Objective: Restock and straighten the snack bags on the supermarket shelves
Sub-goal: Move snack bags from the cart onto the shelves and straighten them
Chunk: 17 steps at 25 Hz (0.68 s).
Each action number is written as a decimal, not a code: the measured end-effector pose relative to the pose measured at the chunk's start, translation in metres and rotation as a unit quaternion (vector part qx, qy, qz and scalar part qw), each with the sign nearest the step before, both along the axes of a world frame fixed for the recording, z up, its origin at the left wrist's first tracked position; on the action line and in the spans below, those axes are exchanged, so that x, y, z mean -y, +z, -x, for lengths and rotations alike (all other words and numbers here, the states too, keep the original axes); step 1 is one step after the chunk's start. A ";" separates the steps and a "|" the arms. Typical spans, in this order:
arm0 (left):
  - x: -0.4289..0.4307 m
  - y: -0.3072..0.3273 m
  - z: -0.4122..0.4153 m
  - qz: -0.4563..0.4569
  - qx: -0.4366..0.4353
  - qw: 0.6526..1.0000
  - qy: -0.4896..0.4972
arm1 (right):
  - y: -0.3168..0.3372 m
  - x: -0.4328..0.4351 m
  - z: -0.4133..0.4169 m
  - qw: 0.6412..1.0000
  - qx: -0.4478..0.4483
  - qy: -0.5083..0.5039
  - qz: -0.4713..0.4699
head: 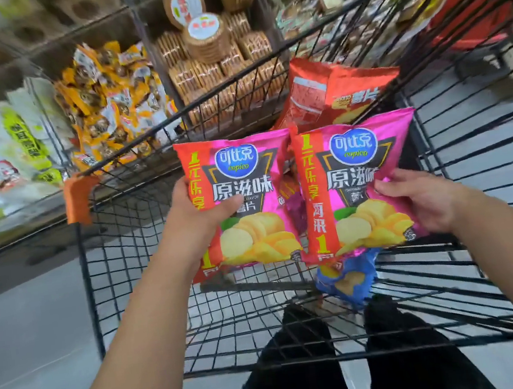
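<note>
Grey floor along the bottom edge, beneath a black wire cart (267,333). Mid-frame, left hand (199,215) gripping a pink chip bag (246,176) by its left side — right hand (425,198) holding a second pink chip bag (354,181) at its right edge, both upright, side by side above the cart. Below them a blue bag (346,280); beyond, a red bag (349,90). Upper frame: orange packets (107,109) and round biscuit packs (206,44), blurred.

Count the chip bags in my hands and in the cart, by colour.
Pink bags, held: 2
Red bag: 1, possibly more overlapping
Blue bag: 1
Purple bag, mostly hidden: 1
Total: at least 5
</note>
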State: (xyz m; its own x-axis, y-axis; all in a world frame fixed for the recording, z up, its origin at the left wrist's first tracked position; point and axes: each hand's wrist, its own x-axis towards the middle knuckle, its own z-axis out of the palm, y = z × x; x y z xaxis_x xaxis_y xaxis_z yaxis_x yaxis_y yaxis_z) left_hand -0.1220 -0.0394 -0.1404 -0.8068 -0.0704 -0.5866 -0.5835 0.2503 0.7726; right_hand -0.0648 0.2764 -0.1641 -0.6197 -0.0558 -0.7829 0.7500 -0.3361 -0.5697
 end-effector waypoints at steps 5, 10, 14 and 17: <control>-0.009 0.065 -0.011 0.024 -0.046 0.997 -0.059 | 0.071 0.000 -0.032 0.999 -0.033 -0.018 0.012; -0.024 0.113 -0.032 0.019 -0.057 0.993 -0.105 | 0.113 0.004 -0.075 0.993 -0.075 -0.091 0.022; -0.035 0.145 -0.055 0.009 -0.077 0.988 -0.131 | 0.145 0.005 -0.116 0.988 -0.118 -0.095 0.006; -0.051 0.167 -0.085 0.000 -0.093 0.983 -0.159 | 0.169 0.005 -0.159 0.981 -0.168 -0.063 -0.074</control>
State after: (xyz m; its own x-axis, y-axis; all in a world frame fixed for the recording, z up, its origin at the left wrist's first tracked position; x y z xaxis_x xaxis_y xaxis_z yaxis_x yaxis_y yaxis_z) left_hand -0.0374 0.0115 0.0266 -0.8812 0.2035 -0.4267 -0.3242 0.3967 0.8588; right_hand 0.0939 0.2718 0.0051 -0.8393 0.1359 -0.5264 0.4690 -0.3089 -0.8274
